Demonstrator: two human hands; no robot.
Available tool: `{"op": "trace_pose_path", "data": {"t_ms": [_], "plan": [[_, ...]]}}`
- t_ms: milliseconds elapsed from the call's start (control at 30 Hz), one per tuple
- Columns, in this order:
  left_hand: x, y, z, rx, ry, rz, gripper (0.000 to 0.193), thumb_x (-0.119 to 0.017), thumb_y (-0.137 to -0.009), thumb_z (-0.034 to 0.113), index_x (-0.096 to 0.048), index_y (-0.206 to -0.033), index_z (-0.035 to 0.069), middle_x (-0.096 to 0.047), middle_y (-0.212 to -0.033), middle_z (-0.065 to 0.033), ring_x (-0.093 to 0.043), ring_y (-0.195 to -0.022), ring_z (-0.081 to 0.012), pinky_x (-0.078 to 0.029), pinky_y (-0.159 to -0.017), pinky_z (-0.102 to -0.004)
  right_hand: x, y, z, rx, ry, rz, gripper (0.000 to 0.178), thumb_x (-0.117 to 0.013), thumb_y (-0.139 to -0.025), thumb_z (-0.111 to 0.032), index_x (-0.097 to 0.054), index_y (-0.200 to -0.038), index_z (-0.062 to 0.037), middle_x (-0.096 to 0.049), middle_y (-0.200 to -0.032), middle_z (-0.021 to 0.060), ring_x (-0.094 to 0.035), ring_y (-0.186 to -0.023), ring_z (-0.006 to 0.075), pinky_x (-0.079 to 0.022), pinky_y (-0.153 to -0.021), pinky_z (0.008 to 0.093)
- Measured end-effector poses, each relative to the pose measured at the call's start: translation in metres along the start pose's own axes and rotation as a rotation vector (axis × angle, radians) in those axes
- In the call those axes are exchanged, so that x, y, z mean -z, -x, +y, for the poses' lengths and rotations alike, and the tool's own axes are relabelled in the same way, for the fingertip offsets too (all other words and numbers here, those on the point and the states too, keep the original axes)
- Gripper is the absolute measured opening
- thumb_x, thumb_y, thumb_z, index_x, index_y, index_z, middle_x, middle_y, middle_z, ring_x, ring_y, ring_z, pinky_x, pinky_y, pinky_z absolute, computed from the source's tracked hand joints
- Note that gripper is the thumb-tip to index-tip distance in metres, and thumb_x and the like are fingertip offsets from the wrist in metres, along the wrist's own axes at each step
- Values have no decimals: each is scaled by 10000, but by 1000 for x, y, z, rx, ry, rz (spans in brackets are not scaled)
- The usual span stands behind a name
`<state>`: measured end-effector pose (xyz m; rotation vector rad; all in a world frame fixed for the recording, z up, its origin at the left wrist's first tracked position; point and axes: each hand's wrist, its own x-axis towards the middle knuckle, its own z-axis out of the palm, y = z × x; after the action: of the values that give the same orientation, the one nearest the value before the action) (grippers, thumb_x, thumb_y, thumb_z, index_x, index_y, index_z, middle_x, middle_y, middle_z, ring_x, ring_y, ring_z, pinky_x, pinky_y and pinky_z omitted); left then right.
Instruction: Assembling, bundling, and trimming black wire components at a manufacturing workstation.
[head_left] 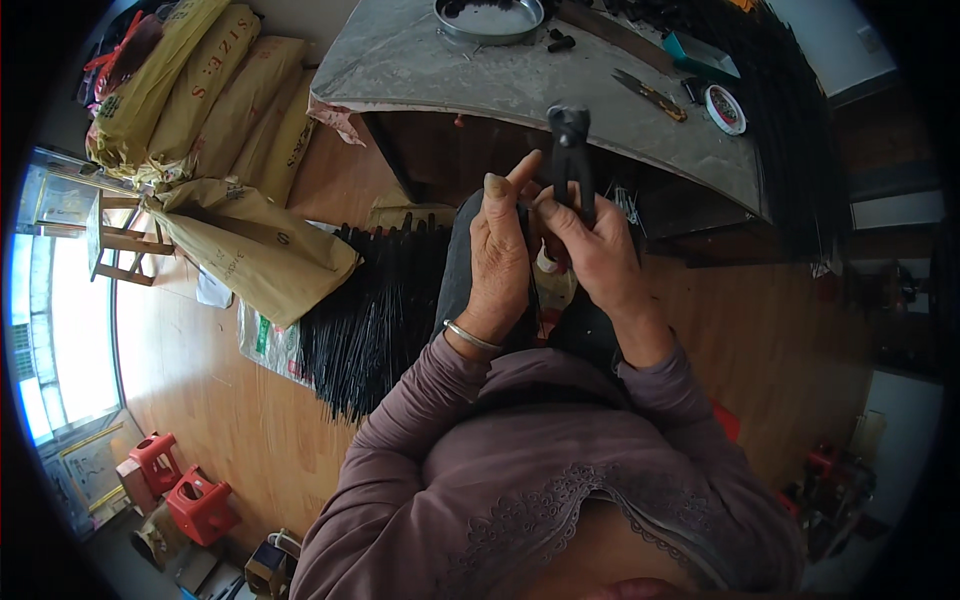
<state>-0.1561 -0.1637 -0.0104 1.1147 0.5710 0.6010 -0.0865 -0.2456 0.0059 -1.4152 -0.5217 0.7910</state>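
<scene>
"Where were the pliers?"

"The dark pliers (569, 150) stood head up in the right hand (603, 255), its fingers wrapped round the handles. Their head showed against the near edge of the grey table (410, 65), held in the air rather than set on the surface."

"And the left hand?"

"The left hand (498, 250) was raised just beside them, thumb and forefinger stretched out. Its other fingers were hidden, so I couldn't tell whether it had hold of anything."

"How far along was the work?"

"Partway, I'd guess, with the tool in hand. A thick bundle of black rods (370, 320) lay on the floor left of the knees, out from the table's near left corner. Plenty to handle, probably, but I couldn't sort done from undone."

"Nothing finished on the surface?"

"Nothing I could be sure of. A metal bowl (488, 24) holding dark bits sat well back from the near edge, small black pieces (562, 43) beside it. More black strands (785, 80) were heaped along the right edge, too blurred to judge."
</scene>
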Motion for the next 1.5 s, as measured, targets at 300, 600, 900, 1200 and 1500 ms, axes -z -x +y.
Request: {"op": "trace_pose_path", "data": {"t_ms": [300,600,900,1200,1500], "plan": [[6,1,-1,51,134,-115,698,-273,-981,568,-530,-1263,-17,-598,-843,-29,-481,-627,-44,-395,-546,-182,5,-3,10,87,160,0,159,-551,-959,-193,-612,-940,-47,-539,-675,-41,-471,-567,24,-370,-498,186],[5,1,1,90,203,-118,711,-278,-979,570,-533,-1242,-39,-592,-785,-35,-493,-580,-59,-412,-505,-202,7,-2,15,79,145,-11,143,-551,-956,-181,-603,-947,-48,-533,-673,-43,-473,-565,28,-377,-500,187],[9,0,-7,58,149,-108,712,-293,-975,573,-531,-1236,-46,-557,-703,-21,-479,-549,-61,-398,-481,-206,1,0,11,78,111,2,150,-552,-956,-193,-598,-953,-50,-524,-678,-41,-478,-566,32,-381,-498,186],[6,3,-3,53,179,-107,678,-301,-985,544,-542,-1225,-43,-581,-730,-35,-479,-546,-58,-398,-472,-199,4,1,13,22,78,-17,165,-542,-960,-210,-601,-933,-59,-525,-668,-36,-489,-551,38,-388,-471,186],[7,2,-3,57,183,-110,676,-302,-985,541,-550,-1202,-50,-595,-742,-45,-482,-529,-60,-405,-457,-202,0,2,9,50,84,5,167,-551,-957,-216,-606,-928,-61,-521,-666,-43,-480,-562,34,-380,-486,187]]}}
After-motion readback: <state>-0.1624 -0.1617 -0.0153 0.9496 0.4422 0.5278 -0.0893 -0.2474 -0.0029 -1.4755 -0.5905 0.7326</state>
